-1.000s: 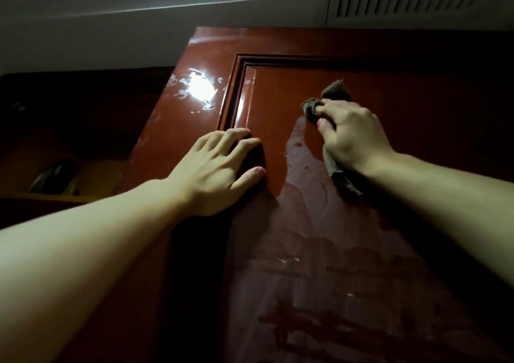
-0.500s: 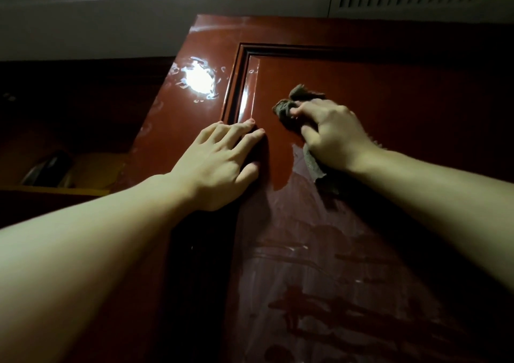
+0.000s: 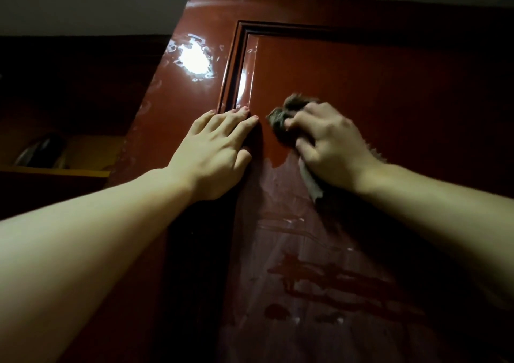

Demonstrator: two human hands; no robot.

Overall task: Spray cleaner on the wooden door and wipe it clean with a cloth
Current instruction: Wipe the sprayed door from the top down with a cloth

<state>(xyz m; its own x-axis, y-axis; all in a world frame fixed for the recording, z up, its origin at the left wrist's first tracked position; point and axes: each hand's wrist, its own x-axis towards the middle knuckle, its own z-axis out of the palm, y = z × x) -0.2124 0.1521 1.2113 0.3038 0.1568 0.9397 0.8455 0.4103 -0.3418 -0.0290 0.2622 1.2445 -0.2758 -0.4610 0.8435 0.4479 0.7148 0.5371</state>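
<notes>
Your left forearm (image 3: 91, 240) enters from the lower left of the frame bare to the wrist, no sleeve showing. Your right forearm (image 3: 445, 198), from the right edge, is bare too. Your left hand (image 3: 214, 151) and right hand (image 3: 331, 145) show short fingernails, unpainted.

The glossy reddish-brown wooden door (image 3: 361, 79) fills the view from twelve o'clock down to six, with the left hand (image 3: 215, 151) lying flat on its raised panel moulding near the centre. Just beside it, toward three o'clock, the right hand (image 3: 331, 145) presses a crumpled grey cloth (image 3: 281, 118) on the recessed panel. At nine o'clock, behind the door's edge, sits a dim wooden shelf (image 3: 52, 172).
</notes>
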